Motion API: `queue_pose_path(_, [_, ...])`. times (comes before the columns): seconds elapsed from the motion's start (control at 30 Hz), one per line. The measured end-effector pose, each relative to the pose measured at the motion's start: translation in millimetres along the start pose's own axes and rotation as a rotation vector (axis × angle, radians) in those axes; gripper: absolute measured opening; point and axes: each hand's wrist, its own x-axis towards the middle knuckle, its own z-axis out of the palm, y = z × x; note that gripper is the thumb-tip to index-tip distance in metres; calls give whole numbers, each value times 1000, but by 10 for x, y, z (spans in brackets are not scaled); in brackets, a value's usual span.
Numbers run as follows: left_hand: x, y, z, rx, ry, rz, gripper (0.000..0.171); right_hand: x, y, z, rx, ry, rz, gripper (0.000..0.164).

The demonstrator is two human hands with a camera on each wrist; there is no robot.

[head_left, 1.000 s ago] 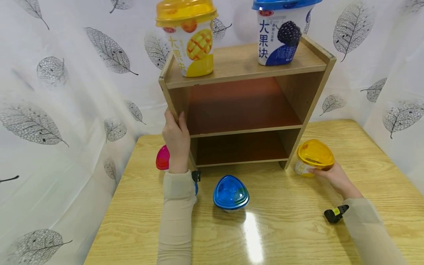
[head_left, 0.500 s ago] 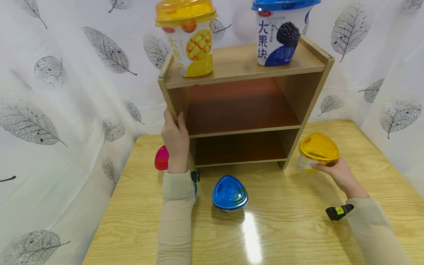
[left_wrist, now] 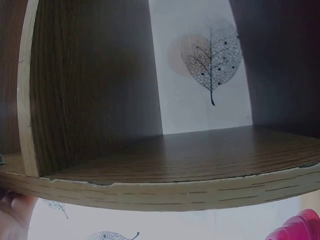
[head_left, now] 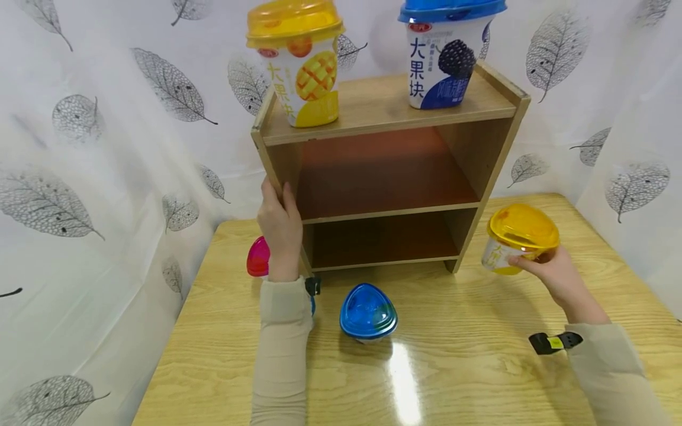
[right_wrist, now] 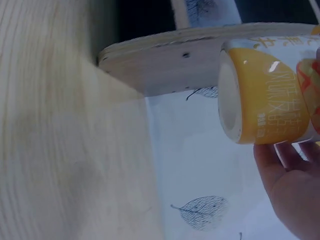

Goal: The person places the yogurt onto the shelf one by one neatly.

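My left hand (head_left: pixel 280 228) grips the left side panel of a small wooden shelf (head_left: pixel 391 171), with the thumb on the near inner side. In the left wrist view a bit of this hand (left_wrist: pixel 15 217) shows under the panel's edge (left_wrist: pixel 190 192). Right of the shelf, my right hand (head_left: pixel 559 275) holds a yogurt cup with a yellow lid (head_left: pixel 522 228), lifted above the table and slightly tilted. The right wrist view shows the cup's yellow-and-white side (right_wrist: pixel 275 95) and its base, with fingers along its wall; part of the cup runs out of frame.
On top of the shelf stand a mango yogurt cup (head_left: pixel 311 77) and a blackberry yogurt cup (head_left: pixel 444 59). A blue-lidded cup (head_left: pixel 367 312) sits on the table (head_left: pixel 469 367) before it. A pink-lidded cup (head_left: pixel 258 258) and another blue lid (head_left: pixel 312 305) are partly hidden by my left arm.
My right hand has raised the yellow-lidded yogurt cup off the table and carried it a little to the right. The left hand keeps its grip on the shelf.
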Motion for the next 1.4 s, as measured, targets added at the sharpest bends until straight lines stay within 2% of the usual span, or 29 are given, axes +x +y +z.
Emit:
queue_pose_path(0.23, [4, -7, -23, 4, 2, -3, 32, 4, -221, 120, -54, 58, -8, 47])
queue_pose_path(0.67, [5, 4, -28, 33, -13, 13, 30, 10, -605, 358, 13, 59, -52, 47])
queue_pose_path(0.93, [8, -7, -18, 34, -23, 18, 31, 72, -780, 505, -31, 79, -42, 47])
queue_pose_path(1.07, [7, -13, -18, 35, -21, 21, 31, 113, -860, 595, 8, 72, -87, 48])
queue_pose_path(1.23, [6, -20, -20, 36, -21, 27, 31, 156, -947, 697, 23, 24, -143, 50])
queue_pose_path(1.4, [1, -16, -18, 39, -21, 30, 30, 186, -1008, 786, -10, -10, -143, 50])
